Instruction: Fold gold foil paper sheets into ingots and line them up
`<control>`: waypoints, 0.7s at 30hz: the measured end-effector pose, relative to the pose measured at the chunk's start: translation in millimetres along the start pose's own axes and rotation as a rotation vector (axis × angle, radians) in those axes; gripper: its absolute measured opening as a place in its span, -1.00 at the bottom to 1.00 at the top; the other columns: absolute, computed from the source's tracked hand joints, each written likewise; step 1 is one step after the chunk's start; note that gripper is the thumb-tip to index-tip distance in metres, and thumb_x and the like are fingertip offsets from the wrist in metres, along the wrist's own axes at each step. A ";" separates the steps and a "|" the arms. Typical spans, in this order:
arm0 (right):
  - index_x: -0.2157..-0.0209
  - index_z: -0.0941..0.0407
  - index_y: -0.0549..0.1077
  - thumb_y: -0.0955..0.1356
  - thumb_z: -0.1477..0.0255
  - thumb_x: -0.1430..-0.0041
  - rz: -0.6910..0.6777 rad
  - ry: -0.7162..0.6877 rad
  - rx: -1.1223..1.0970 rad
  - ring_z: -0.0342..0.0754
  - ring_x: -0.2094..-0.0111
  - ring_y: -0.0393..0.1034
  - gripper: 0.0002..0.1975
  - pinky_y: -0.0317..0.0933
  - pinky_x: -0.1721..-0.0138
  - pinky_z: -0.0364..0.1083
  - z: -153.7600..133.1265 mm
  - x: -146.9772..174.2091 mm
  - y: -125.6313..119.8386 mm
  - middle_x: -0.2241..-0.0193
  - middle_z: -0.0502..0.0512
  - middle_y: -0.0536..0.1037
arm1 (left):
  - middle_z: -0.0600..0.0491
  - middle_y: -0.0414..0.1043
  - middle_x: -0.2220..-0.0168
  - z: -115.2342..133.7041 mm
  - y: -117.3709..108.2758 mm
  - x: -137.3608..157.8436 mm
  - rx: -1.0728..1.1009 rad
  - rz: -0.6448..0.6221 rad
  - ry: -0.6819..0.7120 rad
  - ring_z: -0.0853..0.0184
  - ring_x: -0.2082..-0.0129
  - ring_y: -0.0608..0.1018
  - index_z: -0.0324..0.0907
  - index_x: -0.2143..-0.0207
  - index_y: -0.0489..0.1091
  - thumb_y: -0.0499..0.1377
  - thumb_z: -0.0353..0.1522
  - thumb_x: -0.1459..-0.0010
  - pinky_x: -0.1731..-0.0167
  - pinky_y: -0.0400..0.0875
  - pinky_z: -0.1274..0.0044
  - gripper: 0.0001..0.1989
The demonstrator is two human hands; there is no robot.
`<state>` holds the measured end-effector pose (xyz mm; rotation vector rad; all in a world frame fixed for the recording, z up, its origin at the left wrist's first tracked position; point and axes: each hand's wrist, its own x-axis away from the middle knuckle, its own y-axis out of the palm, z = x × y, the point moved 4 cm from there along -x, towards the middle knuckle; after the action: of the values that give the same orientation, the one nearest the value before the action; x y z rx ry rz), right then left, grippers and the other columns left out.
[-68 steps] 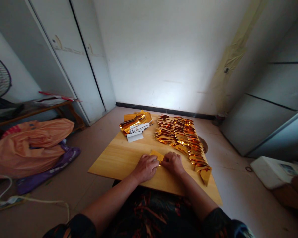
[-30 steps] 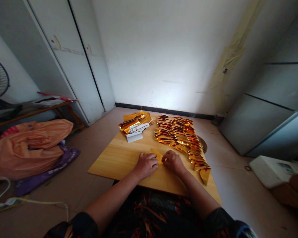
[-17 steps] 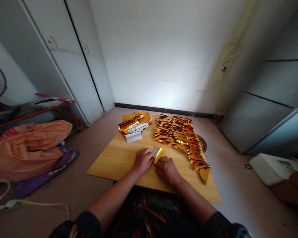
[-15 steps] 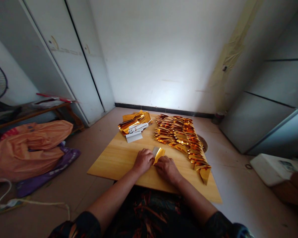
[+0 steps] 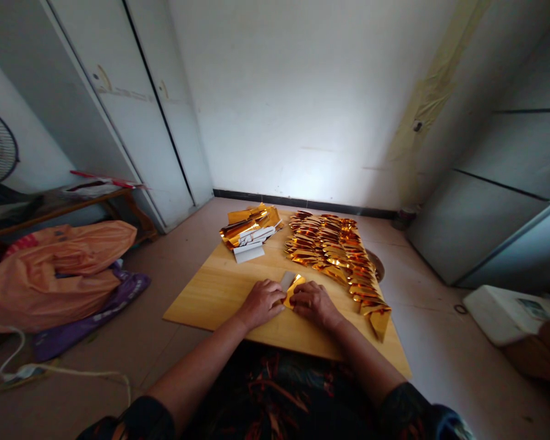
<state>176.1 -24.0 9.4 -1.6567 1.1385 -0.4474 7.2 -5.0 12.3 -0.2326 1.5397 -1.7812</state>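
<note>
A foil stack [image 5: 250, 231] lies at eleven o'clock on the wooden board [image 5: 206, 299]; the left hand [image 5: 263, 300], nearly closed, pinches the central gold sheet [image 5: 295, 286] at eight; the right hand [image 5: 318, 303] likewise at four; folded pieces [image 5: 332, 249] lie toward two.

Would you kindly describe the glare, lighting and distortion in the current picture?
Head view: glints on the gold sheet and folded gold pieces; head view: wall brighter mid-frame than at right; head view: cabinet leaning, apparently wide-angle distortion.
</note>
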 end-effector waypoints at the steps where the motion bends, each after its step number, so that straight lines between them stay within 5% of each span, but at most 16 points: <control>1: 0.23 -0.06 0.55 0.43 0.35 -0.10 -0.002 -0.001 -0.008 0.01 0.10 0.30 -0.85 0.07 0.17 -0.05 1.4 -1.0 -0.2 0.14 0.03 0.52 | 0.04 0.46 0.23 -0.5 0.5 -0.9 -0.009 -0.010 -0.010 0.26 0.19 0.41 -0.11 0.24 0.48 0.19 -0.34 -0.11 0.17 0.24 0.41 -0.85; 21: 0.19 -0.05 0.55 0.36 0.39 -0.17 0.040 -0.051 -0.008 -0.03 0.12 0.32 -0.83 0.09 0.13 -0.07 1.8 -2.6 -3.1 0.15 0.06 0.51 | 0.09 0.49 0.27 -0.2 -0.2 -2.0 -0.055 0.056 -0.017 0.32 0.22 0.42 -0.05 0.28 0.51 0.14 -0.30 -0.22 0.22 0.15 0.43 -0.86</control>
<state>177.6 -20.7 12.0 -1.6407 1.1351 -0.3735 8.4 -3.5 13.1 -0.2288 1.5699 -1.6913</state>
